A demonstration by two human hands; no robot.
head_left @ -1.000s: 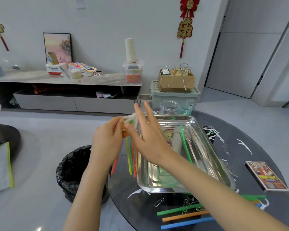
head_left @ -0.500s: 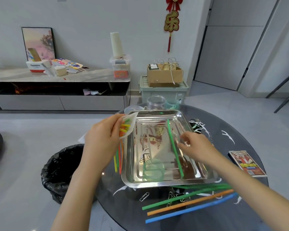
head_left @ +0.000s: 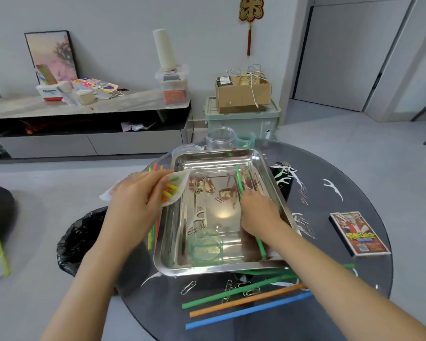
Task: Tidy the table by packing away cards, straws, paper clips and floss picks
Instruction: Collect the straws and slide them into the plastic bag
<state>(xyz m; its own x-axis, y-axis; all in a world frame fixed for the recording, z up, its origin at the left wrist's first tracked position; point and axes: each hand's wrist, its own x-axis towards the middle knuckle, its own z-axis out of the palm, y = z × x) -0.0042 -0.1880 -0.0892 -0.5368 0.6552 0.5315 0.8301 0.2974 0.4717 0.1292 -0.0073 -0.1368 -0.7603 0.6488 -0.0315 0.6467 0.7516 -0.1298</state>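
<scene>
Right hand (head_left: 258,215) curls onto green straw (head_left: 239,178) in tray (head_left: 219,269), pinch unclear; left hand (head_left: 135,210) grips bag (head_left: 182,180). Next: lift straw, slide into bag.

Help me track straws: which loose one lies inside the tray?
The green straw at the right hand, lying along the tray's right side; the other green, orange and blue straws lie on the table.

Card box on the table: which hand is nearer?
Right. The right hand is inside the tray, left of the card box; the left hand holds the straw bag farther, at the tray's left edge.
</scene>
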